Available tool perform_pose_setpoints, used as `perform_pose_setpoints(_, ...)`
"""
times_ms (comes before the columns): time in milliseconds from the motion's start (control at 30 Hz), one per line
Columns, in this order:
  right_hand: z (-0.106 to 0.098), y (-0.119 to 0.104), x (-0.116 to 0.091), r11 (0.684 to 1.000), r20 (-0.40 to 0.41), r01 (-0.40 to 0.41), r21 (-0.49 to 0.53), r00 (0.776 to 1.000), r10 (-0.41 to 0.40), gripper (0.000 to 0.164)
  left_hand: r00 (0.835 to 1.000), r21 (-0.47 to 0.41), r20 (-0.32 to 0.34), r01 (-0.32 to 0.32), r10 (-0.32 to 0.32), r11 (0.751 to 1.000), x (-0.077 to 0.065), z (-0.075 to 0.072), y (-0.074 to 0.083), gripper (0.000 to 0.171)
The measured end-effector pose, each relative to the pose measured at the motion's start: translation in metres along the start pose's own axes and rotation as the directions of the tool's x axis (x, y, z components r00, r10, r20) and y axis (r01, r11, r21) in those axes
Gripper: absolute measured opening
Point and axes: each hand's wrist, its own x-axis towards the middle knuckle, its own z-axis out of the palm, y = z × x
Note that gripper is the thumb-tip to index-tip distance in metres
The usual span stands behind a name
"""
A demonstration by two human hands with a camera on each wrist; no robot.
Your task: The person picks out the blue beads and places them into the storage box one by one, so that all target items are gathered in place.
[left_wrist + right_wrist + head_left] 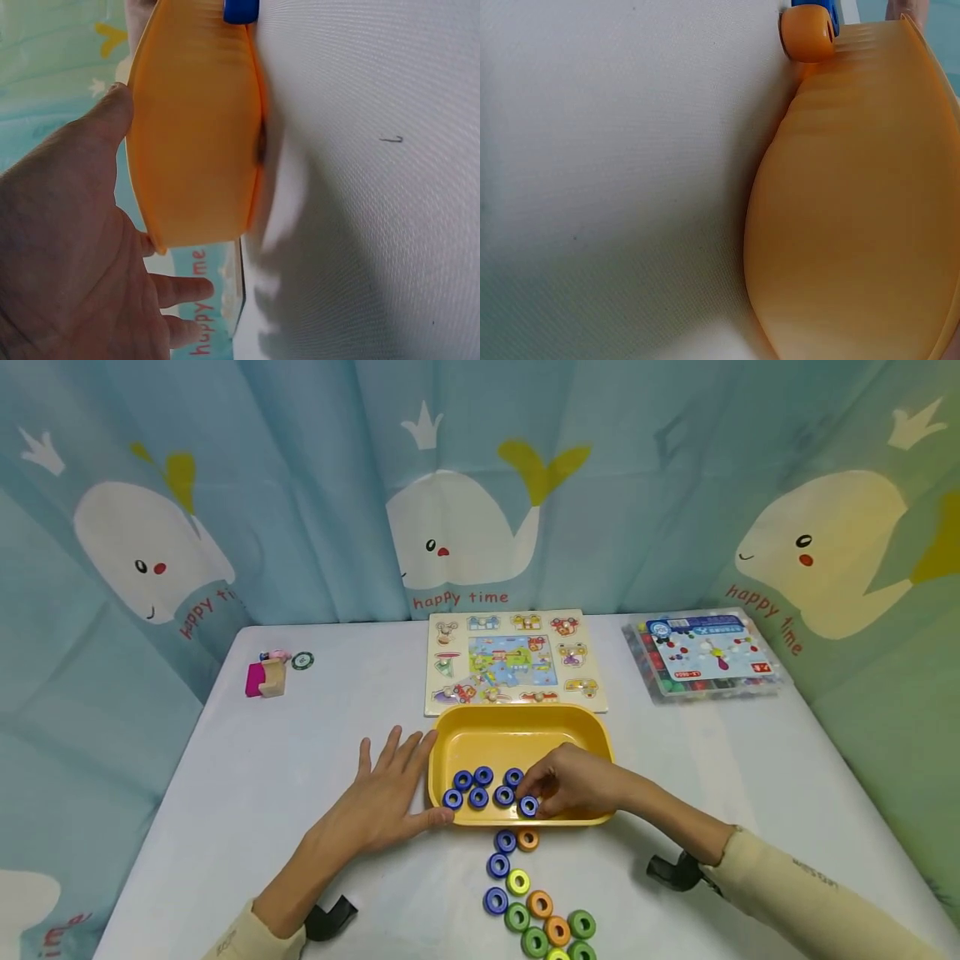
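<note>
Glossy blue round ring [528, 807]: your right hand [576, 782] is pinching it; your spread left hand [384, 802] is touching the yellow rounded tray [498, 739].

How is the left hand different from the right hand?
The left hand is at the side of the yellow tray, but the right hand reaches inside it. The left hand has its fingers spread; the right hand has its fingers bent around a blue ring. Both hands are bare.
</note>
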Motion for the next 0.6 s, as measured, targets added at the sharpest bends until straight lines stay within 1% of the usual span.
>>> perform_pose_setpoints(67,0.002,0.0,-0.001,1.0,0.009,-0.008,0.001,1.0,0.008,0.024,1.0,-0.005,0.012,0.004,-0.004,1.0,-0.001,0.002,0.0,0.103)
perform_pose_setpoints(167,0.003,0.0,-0.002,1.0,0.002,-0.016,-0.005,1.0,0.016,0.024,1.0,-0.002,0.008,0.002,-0.002,1.0,-0.003,0.003,0.001,0.103)
perform_pose_setpoints(233,0.002,-0.002,-0.003,1.0,-0.024,-0.016,0.003,1.0,0.016,0.023,1.0,0.006,-0.003,0.002,-0.002,1.0,-0.003,0.004,0.001,0.103)
perform_pose_setpoints(300,-0.001,-0.007,-0.007,1.0,-0.069,-0.013,0.015,0.998,0.014,0.021,1.0,0.008,-0.015,-0.002,0.002,1.0,-0.004,0.003,0.0,0.102)
perform_pose_setpoints(367,-0.004,-0.017,-0.013,0.999,-0.122,-0.008,0.038,0.992,0.013,0.018,1.0,0.008,-0.022,-0.007,0.008,1.0,-0.004,0.002,0.0,0.102)
perform_pose_setpoints(467,-0.002,-0.039,-0.025,0.996,-0.183,0.036,0.081,0.983,-0.02,0.014,1.0,0.013,-0.019,-0.008,0.008,1.0,-0.003,0.001,0.0,0.102)
perform_pose_setpoints(533,0.007,-0.055,-0.031,0.992,-0.201,0.084,0.093,0.977,-0.064,0.013,1.0,0.016,-0.017,-0.007,0.008,1.0,-0.003,0.0,0.0,0.102)
perform_pose_setpoints(600,0.021,-0.068,-0.035,0.989,-0.195,0.113,0.099,0.976,-0.092,0.015,1.0,0.019,-0.019,-0.009,0.01,1.0,-0.002,0.0,0.0,0.102)
